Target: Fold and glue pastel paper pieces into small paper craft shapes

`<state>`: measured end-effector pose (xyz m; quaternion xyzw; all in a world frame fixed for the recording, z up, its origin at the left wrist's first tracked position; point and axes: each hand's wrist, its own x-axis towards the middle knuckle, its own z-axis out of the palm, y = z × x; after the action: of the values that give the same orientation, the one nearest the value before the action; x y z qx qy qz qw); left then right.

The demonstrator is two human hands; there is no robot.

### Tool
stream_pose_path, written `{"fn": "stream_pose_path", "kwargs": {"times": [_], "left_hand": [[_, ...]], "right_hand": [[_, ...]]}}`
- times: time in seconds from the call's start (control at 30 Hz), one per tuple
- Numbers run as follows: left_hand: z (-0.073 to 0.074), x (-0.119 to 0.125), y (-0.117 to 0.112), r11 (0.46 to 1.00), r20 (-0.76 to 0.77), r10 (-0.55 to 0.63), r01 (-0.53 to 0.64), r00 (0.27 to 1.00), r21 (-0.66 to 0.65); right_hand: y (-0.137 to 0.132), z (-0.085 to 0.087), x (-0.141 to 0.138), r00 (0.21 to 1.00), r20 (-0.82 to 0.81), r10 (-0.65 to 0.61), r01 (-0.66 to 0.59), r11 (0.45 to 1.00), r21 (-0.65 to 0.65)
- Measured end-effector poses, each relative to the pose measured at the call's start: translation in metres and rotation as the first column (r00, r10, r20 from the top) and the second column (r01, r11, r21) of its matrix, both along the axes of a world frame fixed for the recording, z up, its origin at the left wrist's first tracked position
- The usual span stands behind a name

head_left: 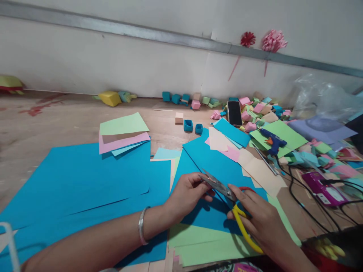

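My right hand (258, 211) grips a pair of scissors (219, 185) with one yellow and one red handle loop. The blades point up and left, slightly apart, and their tips reach the fingers of my left hand (190, 192). Thumb and fingertips of that hand are pinched together beside the blades; whatever is between them is too small to make out. Both hands are above blue paper sheets (193, 215), which show a dark slanting edge line. Light green sheets (210, 245) stick out beneath, near the front edge.
Large blue sheets (93, 173) spread to the left, topped by folded green paper (123, 124). Small blue paper boxes (188, 125) stand behind. To the right are a glue gun (270, 139), a phone (234, 112), a purple power strip (323, 189) with black cables, and heaped paper pieces (259, 109).
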<state>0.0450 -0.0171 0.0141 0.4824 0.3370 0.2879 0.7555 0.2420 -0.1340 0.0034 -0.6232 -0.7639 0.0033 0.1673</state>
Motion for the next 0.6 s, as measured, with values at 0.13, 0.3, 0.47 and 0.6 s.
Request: {"fn": "stream_pose_path", "kwargs": {"times": [0.13,0.3,0.47,0.6], "left_hand": [[0.0006,0.0007,0.0001,1.0,-0.019,-0.003,0.003,1.0,-0.022],[0.0015,0.001,0.0013,1.0,-0.026,-0.011,0.011,1.0,-0.021],[-0.0009,0.001,0.0016,1.0,-0.027,-0.018,0.018,0.999,-0.021],[-0.004,0.001,0.0007,0.999,-0.054,-0.038,0.038,0.998,-0.006]], "right_hand": [[-0.0005,0.002,-0.0007,0.999,0.034,-0.001,0.0,1.0,0.03],[-0.0013,0.0018,-0.0002,0.999,0.041,-0.017,0.017,1.0,0.019],[-0.0011,-0.0014,0.0011,0.999,0.048,-0.006,0.006,1.0,0.01],[-0.0047,-0.0039,0.0007,0.999,-0.026,-0.021,0.022,1.0,0.017]]}}
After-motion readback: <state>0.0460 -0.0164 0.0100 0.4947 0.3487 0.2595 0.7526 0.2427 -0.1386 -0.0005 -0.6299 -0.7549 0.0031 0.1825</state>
